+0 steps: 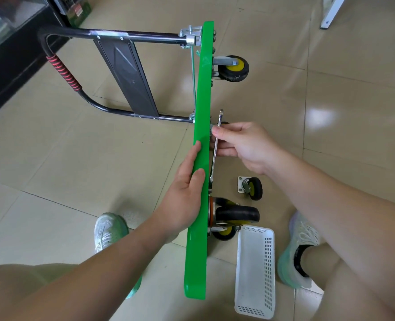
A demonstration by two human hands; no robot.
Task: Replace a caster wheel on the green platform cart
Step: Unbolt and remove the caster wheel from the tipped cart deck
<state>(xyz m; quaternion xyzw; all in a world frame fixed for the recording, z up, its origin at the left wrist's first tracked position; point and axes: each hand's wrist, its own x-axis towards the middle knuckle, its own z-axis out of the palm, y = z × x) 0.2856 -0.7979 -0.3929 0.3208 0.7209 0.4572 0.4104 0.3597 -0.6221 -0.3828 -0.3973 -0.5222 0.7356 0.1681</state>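
Head view: the cart [201,107] stood on edge on the floor [330,112], wheels to my right, my left hand [182,193] flat along the deck, fingers straight, bracing it against tipping. My right hand [245,147] pinched the wrench [219,118] against the underside, fingers curled round its shank by a bolt. The spare caster [252,187] lay just beside, probably ready to grab.

tiled floor [76,158] with loose caster [252,188], white basket [269,269]
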